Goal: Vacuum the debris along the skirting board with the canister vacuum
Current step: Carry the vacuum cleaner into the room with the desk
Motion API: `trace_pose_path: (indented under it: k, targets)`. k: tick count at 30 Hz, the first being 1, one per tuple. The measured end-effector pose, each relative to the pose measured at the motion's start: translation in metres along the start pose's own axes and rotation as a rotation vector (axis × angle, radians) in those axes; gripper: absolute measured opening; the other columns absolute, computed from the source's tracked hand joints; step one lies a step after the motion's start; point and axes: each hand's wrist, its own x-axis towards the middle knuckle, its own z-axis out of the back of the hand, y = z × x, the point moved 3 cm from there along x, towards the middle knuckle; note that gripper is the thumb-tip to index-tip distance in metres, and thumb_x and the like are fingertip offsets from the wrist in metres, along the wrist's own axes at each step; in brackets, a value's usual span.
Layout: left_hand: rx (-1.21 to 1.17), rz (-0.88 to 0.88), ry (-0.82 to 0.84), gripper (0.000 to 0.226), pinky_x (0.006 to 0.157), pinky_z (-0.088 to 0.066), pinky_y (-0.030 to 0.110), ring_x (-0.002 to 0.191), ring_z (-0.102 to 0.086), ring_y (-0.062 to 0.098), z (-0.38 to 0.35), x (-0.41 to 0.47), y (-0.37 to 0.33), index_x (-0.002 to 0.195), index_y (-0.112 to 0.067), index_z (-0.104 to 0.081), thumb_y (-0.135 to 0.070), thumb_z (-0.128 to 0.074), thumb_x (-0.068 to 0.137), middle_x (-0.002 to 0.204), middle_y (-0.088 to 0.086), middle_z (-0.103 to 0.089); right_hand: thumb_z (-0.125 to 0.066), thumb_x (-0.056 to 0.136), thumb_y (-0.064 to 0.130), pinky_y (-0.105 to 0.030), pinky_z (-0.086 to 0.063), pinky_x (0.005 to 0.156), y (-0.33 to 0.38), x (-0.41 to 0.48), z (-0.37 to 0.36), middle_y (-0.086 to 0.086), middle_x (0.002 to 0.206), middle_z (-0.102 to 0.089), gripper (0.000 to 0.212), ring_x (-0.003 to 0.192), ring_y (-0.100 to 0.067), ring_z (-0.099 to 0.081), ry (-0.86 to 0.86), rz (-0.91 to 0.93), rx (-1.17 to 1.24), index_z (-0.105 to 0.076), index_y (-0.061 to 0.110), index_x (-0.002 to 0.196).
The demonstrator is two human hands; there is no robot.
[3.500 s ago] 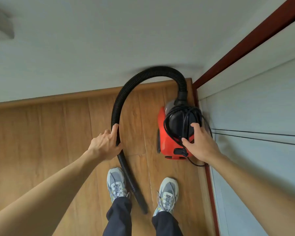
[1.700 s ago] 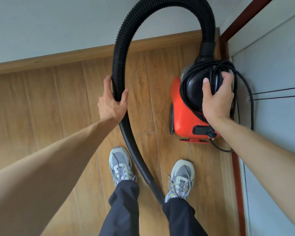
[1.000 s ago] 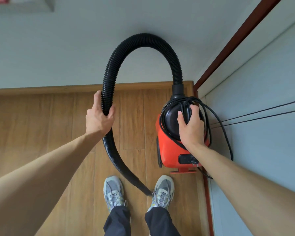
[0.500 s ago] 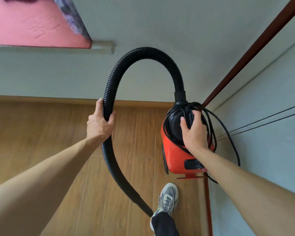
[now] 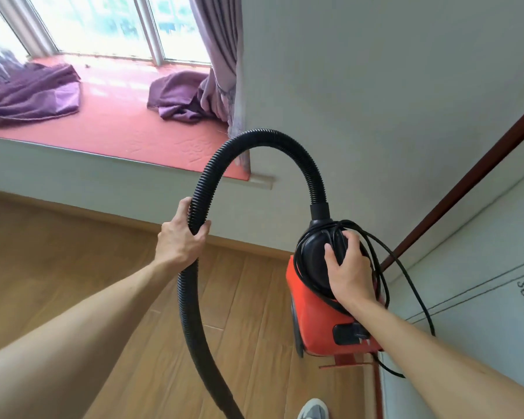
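Note:
A small red canister vacuum (image 5: 315,322) with a black top hangs above the wooden floor, lifted off it. My right hand (image 5: 347,272) grips its black top, where the power cord (image 5: 412,285) is coiled in loops. A black ribbed hose (image 5: 266,137) arches up from the canister and curves down to the left. My left hand (image 5: 180,238) grips that hose partway along; its lower end runs out of the bottom of the frame. A wooden skirting board (image 5: 103,214) runs along the foot of the wall ahead. No debris shows.
A red-topped window ledge (image 5: 118,125) with purple curtains (image 5: 215,71) and a crumpled purple cloth (image 5: 31,92) lies ahead left. A dark red door frame (image 5: 454,195) and a pale panel with lettering (image 5: 481,297) stand to the right. One shoe (image 5: 313,409) shows at the bottom.
The view has tilted up, bringing the window ledge and curtains in. The vacuum has come up off the floor in my right hand; both grips are unchanged.

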Motion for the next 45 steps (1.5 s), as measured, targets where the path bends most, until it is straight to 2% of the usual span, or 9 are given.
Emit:
trace_pose_path:
  k: [3, 7, 11, 17, 24, 31, 35, 37, 45]
  targets:
    - [-0.036, -0.032, -0.053, 0.052, 0.072, -0.051, 0.038, 0.076, -0.063, 0.032, 0.061, -0.002, -0.015, 0.140, -0.035, -0.036, -0.038, -0.060, 0.095, 0.088, 0.011, -0.062, -0.051, 0.100, 0.031, -0.031, -0.043, 0.066, 0.055, -0.003, 0.017, 0.013, 0.074, -0.054, 0.033, 0.064, -0.005, -0.054, -0.010, 0.071, 0.008, -0.044, 0.017, 0.130]
    - [-0.094, -0.074, -0.140, 0.050, 0.069, -0.051, 0.036, 0.070, -0.063, 0.024, 0.140, -0.007, -0.033, 0.138, -0.036, -0.037, -0.037, -0.061, 0.094, 0.087, 0.009, -0.064, -0.053, 0.100, 0.030, -0.034, -0.049, 0.072, 0.134, -0.009, 0.042, 0.005, 0.077, -0.059, 0.034, 0.079, -0.027, -0.065, -0.018, 0.174, 0.026, -0.044, 0.016, 0.130]
    - [-0.129, -0.116, -0.217, 0.050, 0.074, -0.056, 0.040, 0.073, -0.066, 0.029, 0.206, -0.023, -0.043, 0.138, -0.031, -0.038, -0.037, -0.062, 0.094, 0.090, 0.009, -0.067, -0.054, 0.099, 0.029, -0.041, -0.051, 0.085, 0.214, -0.015, 0.065, -0.011, 0.099, -0.069, 0.035, 0.096, -0.034, -0.065, -0.033, 0.257, 0.053, -0.046, 0.014, 0.130]
    - [-0.178, -0.109, -0.348, 0.046, 0.069, -0.053, 0.034, 0.067, -0.064, 0.022, 0.302, -0.031, -0.067, 0.134, -0.027, -0.042, -0.037, -0.063, 0.095, 0.077, 0.000, -0.062, -0.056, 0.098, 0.026, -0.032, -0.046, 0.075, 0.330, -0.012, 0.089, -0.004, 0.089, -0.066, 0.021, 0.089, -0.031, -0.066, 0.001, 0.345, 0.097, -0.050, 0.014, 0.114]
    - [-0.147, -0.025, -0.489, 0.052, 0.085, -0.057, 0.043, 0.084, -0.068, 0.031, 0.401, -0.025, -0.062, 0.139, -0.029, -0.040, -0.038, -0.064, 0.094, 0.090, 0.005, -0.069, -0.058, 0.096, 0.025, -0.033, -0.046, 0.083, 0.436, -0.005, 0.074, -0.010, 0.098, -0.067, 0.024, 0.095, -0.033, -0.064, 0.097, 0.457, 0.118, -0.051, 0.012, 0.116]
    - [-0.082, 0.075, -0.641, 0.045, 0.076, -0.058, 0.038, 0.075, -0.067, 0.029, 0.485, -0.033, -0.045, 0.132, -0.027, -0.045, -0.035, -0.066, 0.092, 0.087, 0.004, -0.067, -0.060, 0.096, 0.020, -0.026, -0.038, 0.072, 0.524, -0.008, 0.045, 0.007, 0.077, -0.055, 0.025, 0.076, -0.021, -0.057, 0.197, 0.592, 0.204, -0.052, 0.010, 0.117]
    - [-0.045, 0.132, -0.753, 0.044, 0.072, -0.057, 0.035, 0.074, -0.066, 0.028, 0.518, -0.051, -0.033, 0.130, -0.025, -0.048, -0.034, -0.068, 0.091, 0.087, 0.001, -0.066, -0.058, 0.097, 0.021, -0.032, -0.046, 0.073, 0.562, -0.019, 0.021, 0.001, 0.077, -0.055, 0.030, 0.075, -0.025, -0.058, 0.284, 0.653, 0.233, -0.048, 0.008, 0.123]
    - [-0.016, 0.151, -0.805, 0.040, 0.067, -0.051, 0.029, 0.071, -0.065, 0.025, 0.534, -0.065, -0.027, 0.126, -0.021, -0.050, -0.032, -0.068, 0.091, 0.085, -0.001, -0.065, -0.057, 0.098, 0.021, -0.031, -0.043, 0.070, 0.578, -0.028, 0.010, 0.004, 0.073, -0.052, 0.031, 0.071, -0.023, -0.054, 0.323, 0.676, 0.257, -0.047, 0.008, 0.124]
    - [0.097, 0.301, -0.944, 0.047, 0.077, -0.050, 0.032, 0.092, -0.068, 0.031, 0.597, -0.146, -0.002, 0.134, -0.019, -0.049, -0.033, -0.067, 0.093, 0.107, 0.004, -0.070, -0.058, 0.097, 0.021, -0.041, -0.054, 0.078, 0.627, -0.086, -0.024, -0.002, 0.082, -0.057, 0.028, 0.077, -0.027, -0.060, 0.515, 0.753, 0.342, -0.048, 0.011, 0.121]
